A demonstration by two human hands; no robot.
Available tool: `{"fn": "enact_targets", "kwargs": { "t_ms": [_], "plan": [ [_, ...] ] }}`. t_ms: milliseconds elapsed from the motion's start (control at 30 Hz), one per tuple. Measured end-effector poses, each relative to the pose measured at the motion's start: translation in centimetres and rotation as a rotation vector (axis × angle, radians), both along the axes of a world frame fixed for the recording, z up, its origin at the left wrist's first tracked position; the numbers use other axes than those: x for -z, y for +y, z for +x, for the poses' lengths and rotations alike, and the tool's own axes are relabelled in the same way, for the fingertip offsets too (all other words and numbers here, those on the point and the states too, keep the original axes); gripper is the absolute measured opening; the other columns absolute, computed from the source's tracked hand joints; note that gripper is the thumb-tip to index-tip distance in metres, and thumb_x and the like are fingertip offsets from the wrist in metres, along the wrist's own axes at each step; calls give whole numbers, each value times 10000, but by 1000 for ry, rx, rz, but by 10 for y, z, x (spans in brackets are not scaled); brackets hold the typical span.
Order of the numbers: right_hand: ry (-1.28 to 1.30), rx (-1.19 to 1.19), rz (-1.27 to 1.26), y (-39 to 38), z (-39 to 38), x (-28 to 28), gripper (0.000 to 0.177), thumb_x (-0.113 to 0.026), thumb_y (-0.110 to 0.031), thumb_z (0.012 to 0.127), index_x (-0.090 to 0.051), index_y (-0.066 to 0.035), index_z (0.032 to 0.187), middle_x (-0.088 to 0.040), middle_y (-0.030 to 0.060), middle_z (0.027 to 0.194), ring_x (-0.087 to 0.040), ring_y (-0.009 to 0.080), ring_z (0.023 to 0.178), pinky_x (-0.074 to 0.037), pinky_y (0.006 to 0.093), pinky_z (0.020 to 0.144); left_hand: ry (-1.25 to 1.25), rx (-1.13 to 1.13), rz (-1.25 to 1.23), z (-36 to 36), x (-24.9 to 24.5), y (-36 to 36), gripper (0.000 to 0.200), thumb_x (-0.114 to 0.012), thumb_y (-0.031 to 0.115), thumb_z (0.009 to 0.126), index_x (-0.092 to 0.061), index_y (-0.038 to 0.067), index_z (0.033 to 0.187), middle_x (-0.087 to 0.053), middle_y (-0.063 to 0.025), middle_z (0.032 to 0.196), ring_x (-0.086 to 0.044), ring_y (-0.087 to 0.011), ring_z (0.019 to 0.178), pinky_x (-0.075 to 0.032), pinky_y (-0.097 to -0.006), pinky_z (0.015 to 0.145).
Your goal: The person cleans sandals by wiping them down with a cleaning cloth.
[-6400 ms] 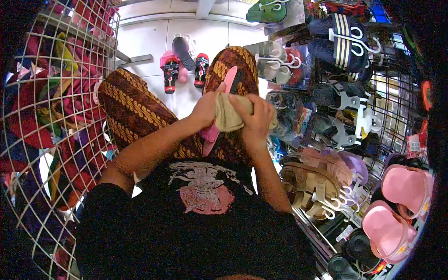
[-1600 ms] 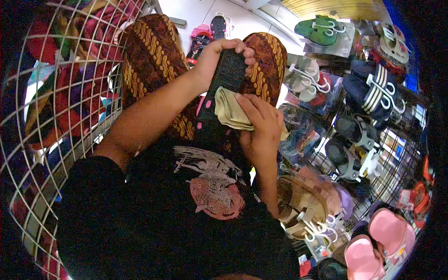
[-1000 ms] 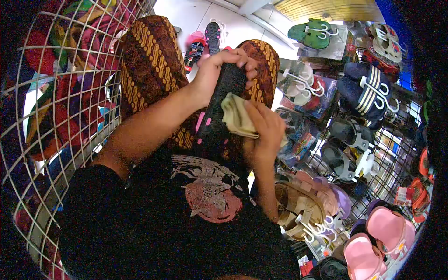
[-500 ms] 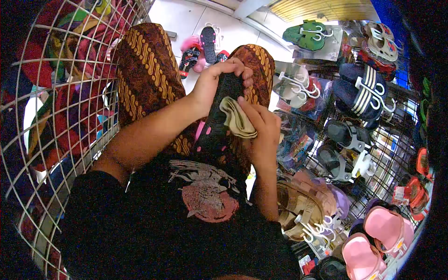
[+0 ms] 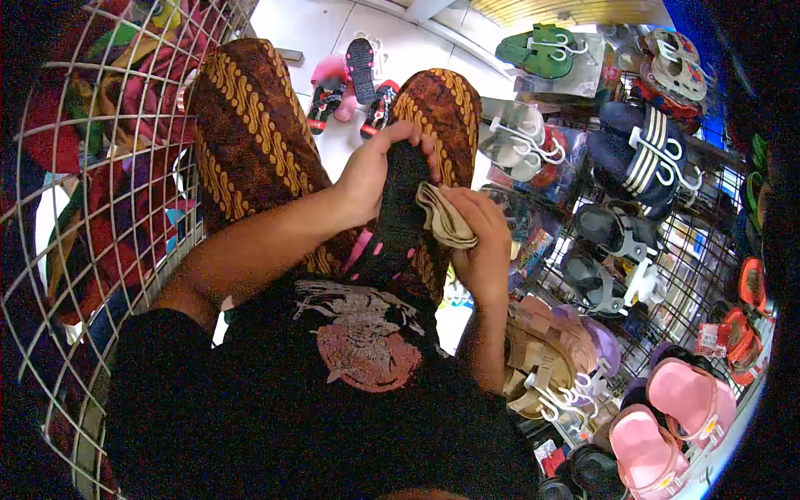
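Observation:
A black sandal [image 5: 398,200] with pink spots lies sole up between my knees, its lower end near my shirt. My left hand [image 5: 375,171] is wrapped round its far end, fingers curled over the edge. In my right hand [image 5: 483,229] is a folded beige cloth [image 5: 448,218], pinched at the right side of the sole. Part of the sandal is hidden by the left hand and the cloth.
On the floor [image 5: 321,29] past my knees lie several sandals, one sole up [image 5: 362,71]. A wire grid [image 5: 108,192] with colourful cloth stands at left. Racks at right hold green sandals [image 5: 537,52], striped slides [image 5: 646,154] and pink clogs [image 5: 646,450].
The cloth and my right hand have moved slightly right. My left hand has shifted a little with the sandal still held. The view has shifted, showing more of the floor sandals.

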State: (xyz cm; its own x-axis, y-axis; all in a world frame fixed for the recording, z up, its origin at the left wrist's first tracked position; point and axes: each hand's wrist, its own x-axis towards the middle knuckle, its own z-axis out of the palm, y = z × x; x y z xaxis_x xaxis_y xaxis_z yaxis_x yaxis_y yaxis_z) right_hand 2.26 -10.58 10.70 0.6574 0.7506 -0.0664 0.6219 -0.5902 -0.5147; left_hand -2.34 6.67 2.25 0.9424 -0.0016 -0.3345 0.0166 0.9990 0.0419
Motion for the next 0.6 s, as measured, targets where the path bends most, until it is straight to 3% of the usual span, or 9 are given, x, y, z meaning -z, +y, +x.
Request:
{"fn": "enact_targets", "kwargs": {
  "t_ms": [100,133,233,267,300,433,467,600],
  "plan": [
    [145,105,168,0,-14,-7,465,-693,-67,740,-664,-106,1202,-662,146,1142,-639,311,1070,-503,398,915,-82,17,454,-4,7,-20,285,-393,314,1030,-459,73,892,-552,-79,923,-561,-185,870,-460,-325,862],
    [175,144,198,-3,-15,-10,450,-686,-62,756,-660,-95,1204,-661,148,1144,-641,304,1073,-505,389,916,23,154,394,-7,-5,-21,346,-341,348,1055,-456,56,907,-558,-89,962,-539,-172,920,-420,-312,917],
    [252,301,259,-24,-14,-6,408,-672,-44,794,-648,-51,1201,-658,150,1152,-652,286,1067,-511,347,919,-103,160,776,-8,1,-19,368,-300,346,1069,-455,52,910,-560,-88,971,-521,-174,957,-399,-316,944],
    [211,285,172,-34,-9,-11,408,-676,-39,788,-649,-49,1196,-653,151,1163,-653,288,1063,-513,344,916,-153,123,644,-6,17,-25,406,-265,361,1079,-462,44,919,-556,-84,966,-511,-176,964,-390,-318,953],
    [169,264,86,-38,-5,-17,409,-680,-34,783,-650,-48,1191,-648,152,1175,-655,290,1060,-515,342,914,-137,133,664,-6,15,-26,417,-260,372,1080,-464,43,922,-555,-83,965,-510,-176,960,-390,-319,951],
    [-74,190,153,-20,-24,-36,366,-674,-34,773,-668,-36,1139,-648,157,1099,-641,293,980,-494,367,880,-145,148,685,-9,4,-31,462,-239,411,1079,-472,41,928,-552,-80,953,-505,-173,947,-391,-324,941],
    [-123,134,247,-16,-27,-36,414,-710,-16,723,-675,-60,1133,-636,135,1072,-630,306,956,-488,378,874,-155,148,726,-9,4,-32,460,-239,408,1079,-471,42,926,-552,-80,950,-505,-173,947,-392,-322,940],
    [-34,15,52,-18,-29,-39,485,-735,-8,680,-668,-76,1156,-627,135,1050,-603,336,957,-478,389,871,-158,138,776,-7,10,-32,418,-247,365,1076,-460,45,912,-547,-85,935,-507,-179,938,-392,-307,930]
  ]
}}
